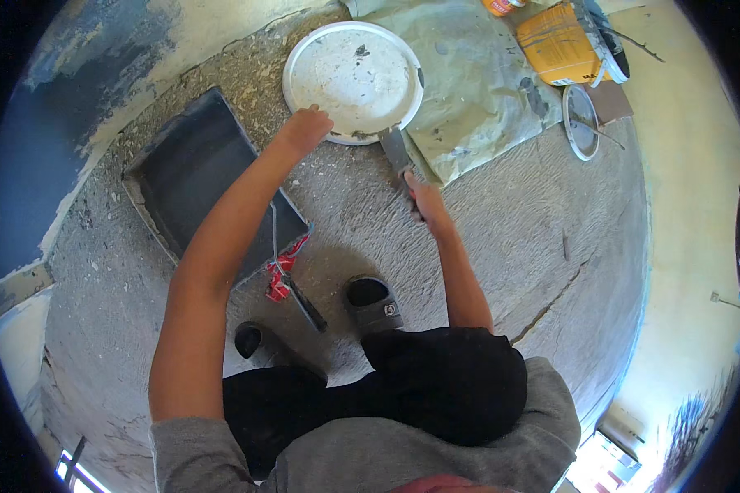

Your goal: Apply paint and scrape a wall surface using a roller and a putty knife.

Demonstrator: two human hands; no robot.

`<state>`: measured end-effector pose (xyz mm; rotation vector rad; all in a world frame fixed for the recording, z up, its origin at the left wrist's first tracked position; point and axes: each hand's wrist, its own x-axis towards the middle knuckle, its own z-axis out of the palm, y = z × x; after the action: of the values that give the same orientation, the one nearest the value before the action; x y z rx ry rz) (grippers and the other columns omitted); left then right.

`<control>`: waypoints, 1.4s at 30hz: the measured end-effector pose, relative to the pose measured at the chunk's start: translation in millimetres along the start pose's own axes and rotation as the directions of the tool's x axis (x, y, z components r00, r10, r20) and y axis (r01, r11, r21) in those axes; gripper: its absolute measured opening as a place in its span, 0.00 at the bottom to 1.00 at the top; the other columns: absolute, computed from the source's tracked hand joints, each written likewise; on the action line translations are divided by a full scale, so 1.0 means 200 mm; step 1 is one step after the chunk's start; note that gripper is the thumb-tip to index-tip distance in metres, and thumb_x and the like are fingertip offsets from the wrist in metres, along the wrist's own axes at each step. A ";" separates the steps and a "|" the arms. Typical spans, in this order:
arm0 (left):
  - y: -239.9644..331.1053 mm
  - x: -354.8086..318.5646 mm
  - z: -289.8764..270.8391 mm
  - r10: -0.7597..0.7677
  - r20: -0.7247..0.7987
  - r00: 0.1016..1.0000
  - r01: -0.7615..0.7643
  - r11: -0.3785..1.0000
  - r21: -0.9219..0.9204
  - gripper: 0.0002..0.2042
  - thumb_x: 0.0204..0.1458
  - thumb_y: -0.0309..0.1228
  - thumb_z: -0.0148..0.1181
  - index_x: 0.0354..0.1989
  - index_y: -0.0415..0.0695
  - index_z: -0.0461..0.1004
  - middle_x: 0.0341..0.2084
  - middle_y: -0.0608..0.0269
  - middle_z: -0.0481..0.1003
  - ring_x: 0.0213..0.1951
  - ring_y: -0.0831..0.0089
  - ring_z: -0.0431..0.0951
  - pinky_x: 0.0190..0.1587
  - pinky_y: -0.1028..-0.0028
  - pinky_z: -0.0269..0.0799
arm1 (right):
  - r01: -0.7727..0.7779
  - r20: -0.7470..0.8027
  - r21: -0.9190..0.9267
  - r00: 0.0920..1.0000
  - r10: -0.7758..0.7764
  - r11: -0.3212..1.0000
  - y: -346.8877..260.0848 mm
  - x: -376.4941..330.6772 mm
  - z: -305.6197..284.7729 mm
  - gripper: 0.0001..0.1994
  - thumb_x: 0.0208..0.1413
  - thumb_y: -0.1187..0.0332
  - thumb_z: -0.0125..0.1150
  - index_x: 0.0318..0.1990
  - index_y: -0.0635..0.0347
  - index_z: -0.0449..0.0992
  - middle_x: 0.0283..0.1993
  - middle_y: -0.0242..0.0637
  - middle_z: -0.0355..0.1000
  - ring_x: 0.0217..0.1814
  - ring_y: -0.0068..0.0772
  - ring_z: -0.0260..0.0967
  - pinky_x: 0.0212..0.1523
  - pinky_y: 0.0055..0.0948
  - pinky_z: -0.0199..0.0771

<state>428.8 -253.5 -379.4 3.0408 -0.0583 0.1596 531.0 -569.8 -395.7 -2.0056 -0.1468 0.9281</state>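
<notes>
The left hand (307,127) pressed the white lid's (353,78) rim, fingers curled; the right hand (423,197) gripped a scraper (396,150) at its edge — a slip could flick paint onto the floor (510,238).

Rough concrete floor (510,214) (cream walls (691,164))

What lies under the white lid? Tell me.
The white lid rests partly on the rough concrete floor and partly on a crumpled greenish sheet. The left hand touches its near rim. Whatever is directly beneath its middle is covered.
</notes>
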 end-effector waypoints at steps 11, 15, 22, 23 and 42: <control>0.02 -0.02 -0.06 -0.101 0.098 0.990 0.106 0.993 -0.042 0.07 0.49 0.28 0.49 0.25 0.43 0.74 0.28 0.51 0.75 0.34 0.54 0.76 0.38 0.59 0.73 | -0.089 -0.016 0.136 0.996 0.092 0.987 -0.13 -0.53 -0.12 0.24 0.59 0.47 0.54 0.24 0.60 0.74 0.14 0.27 0.60 0.12 0.20 0.54 0.13 0.26 0.54; -0.21 -0.18 -0.46 -0.085 -0.170 0.982 0.051 0.980 -0.192 0.10 0.51 0.31 0.48 0.24 0.41 0.73 0.25 0.46 0.75 0.31 0.49 0.77 0.35 0.55 0.71 | 0.112 -0.017 0.031 0.994 -0.112 0.993 -0.55 -0.50 -0.07 0.21 0.62 0.52 0.50 0.23 0.59 0.68 0.14 0.27 0.59 0.12 0.19 0.55 0.12 0.24 0.52; -0.64 -1.05 -1.64 -0.338 -0.488 0.805 0.322 0.939 -0.119 0.18 0.53 0.45 0.59 0.28 0.39 0.74 0.28 0.54 0.73 0.35 0.54 0.75 0.39 0.57 0.70 | 0.510 0.068 -0.092 0.860 -0.506 0.855 -1.44 -0.45 0.21 0.17 0.62 0.57 0.50 0.27 0.61 0.71 0.15 0.30 0.63 0.09 0.20 0.57 0.08 0.25 0.54; -0.67 -1.21 -1.77 -0.441 -0.518 0.733 0.426 0.891 -0.157 0.16 0.52 0.43 0.60 0.28 0.39 0.75 0.28 0.54 0.74 0.36 0.55 0.75 0.40 0.58 0.71 | 0.473 0.077 -0.050 0.880 -0.468 0.880 -1.57 -0.48 0.26 0.17 0.62 0.57 0.51 0.28 0.61 0.71 0.15 0.30 0.63 0.09 0.20 0.57 0.08 0.25 0.54; -0.80 -3.56 -3.16 -0.575 -0.718 -0.391 0.597 0.435 -0.674 0.16 0.55 0.37 0.61 0.51 0.46 0.72 0.48 0.68 0.72 0.44 0.71 0.73 0.37 0.70 0.73 | 0.813 0.282 0.037 0.550 -0.786 0.582 -2.89 -1.32 0.67 0.12 0.63 0.61 0.52 0.36 0.61 0.73 0.16 0.25 0.61 0.12 0.13 0.53 0.12 0.19 0.51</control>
<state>-336.8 -9.8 154.7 1.5977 1.6687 1.9533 393.3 -249.4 151.9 -1.5763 -1.1991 0.5593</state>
